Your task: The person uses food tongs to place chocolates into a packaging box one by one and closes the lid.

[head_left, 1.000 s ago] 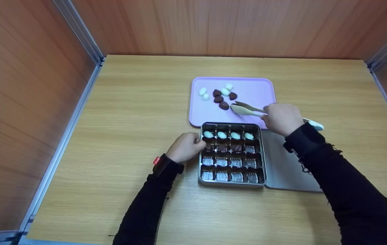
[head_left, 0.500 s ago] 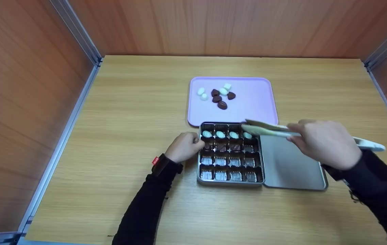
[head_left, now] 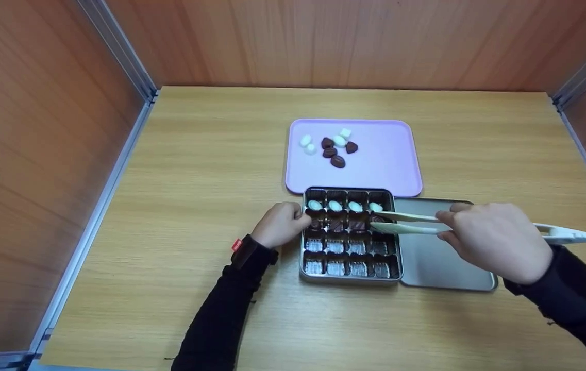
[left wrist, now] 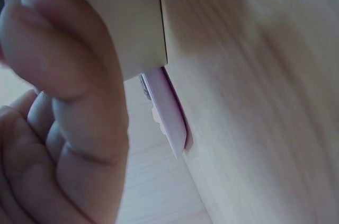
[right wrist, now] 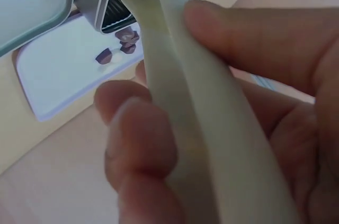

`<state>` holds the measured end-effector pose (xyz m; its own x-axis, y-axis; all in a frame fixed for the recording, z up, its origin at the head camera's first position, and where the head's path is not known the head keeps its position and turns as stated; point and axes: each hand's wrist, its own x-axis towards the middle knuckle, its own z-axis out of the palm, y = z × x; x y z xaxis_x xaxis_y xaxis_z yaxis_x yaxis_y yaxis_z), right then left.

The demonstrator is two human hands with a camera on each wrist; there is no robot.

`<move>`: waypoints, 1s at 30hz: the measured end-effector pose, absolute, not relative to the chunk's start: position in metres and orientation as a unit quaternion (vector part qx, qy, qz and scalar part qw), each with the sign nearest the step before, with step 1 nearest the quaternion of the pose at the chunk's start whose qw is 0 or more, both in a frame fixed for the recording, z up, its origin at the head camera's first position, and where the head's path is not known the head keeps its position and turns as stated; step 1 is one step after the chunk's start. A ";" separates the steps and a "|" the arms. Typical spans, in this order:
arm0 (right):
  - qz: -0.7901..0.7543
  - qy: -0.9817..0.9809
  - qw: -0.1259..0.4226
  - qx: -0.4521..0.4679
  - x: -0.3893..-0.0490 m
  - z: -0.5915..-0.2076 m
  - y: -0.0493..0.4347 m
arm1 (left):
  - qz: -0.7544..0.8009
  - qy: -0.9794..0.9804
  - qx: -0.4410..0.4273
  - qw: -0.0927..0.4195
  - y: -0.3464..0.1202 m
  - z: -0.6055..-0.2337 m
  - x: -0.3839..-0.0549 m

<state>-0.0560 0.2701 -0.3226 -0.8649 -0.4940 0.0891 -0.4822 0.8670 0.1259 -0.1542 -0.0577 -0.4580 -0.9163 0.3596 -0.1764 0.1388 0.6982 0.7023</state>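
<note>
A metal chocolate tin [head_left: 350, 280] with a dark compartment insert stands on the table. Pale green chocolates [head_left: 334, 206] fill its far row, and dark chocolates [head_left: 358, 224] sit in the second row. My left hand [head_left: 281, 224], fingers curled, holds the tin's left rim; the tin's side wall [left wrist: 124, 28] shows beside it in the left wrist view. My right hand [head_left: 499, 239] grips pale tongs [head_left: 416, 230], with the thumb on one arm and fingers on the other. The tongs' tips are at the second row's rightmost compartment, around a dark chocolate that they partly hide.
A lilac tray [head_left: 385, 154] lies behind the tin, bearing several dark chocolates [head_left: 338, 162] and pale chocolates [head_left: 306, 139]. The grey tin lid [head_left: 442, 263] lies flat against the tin's right side, beneath my right hand. Wood-patterned panels [head_left: 323, 46] border the table.
The right hand has brought the tongs from the tray toward the tin, carrying a dark chocolate to the second row's right end. The left hand has stayed at the rim.
</note>
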 end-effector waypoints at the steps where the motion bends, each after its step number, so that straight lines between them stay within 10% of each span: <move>1: -0.055 -0.964 0.059 0.254 -0.056 -0.322 0.269 | 0.363 0.909 0.137 0.152 -0.058 -0.458 -0.154; 18: -0.079 -0.954 0.069 0.282 -0.070 -0.316 0.252 | 0.357 0.912 0.146 0.143 -0.058 -0.458 -0.155; 30: -0.083 -0.963 -0.018 0.257 -0.085 -0.308 0.244 | 0.364 0.909 0.138 0.150 -0.056 -0.457 -0.154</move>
<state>-0.0850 0.2444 -0.3085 -0.8669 -0.4924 -0.0780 -0.4985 0.8539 0.1498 -0.1540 -0.0562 -0.4570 -0.9165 0.3610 -0.1724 0.1424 0.6972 0.7026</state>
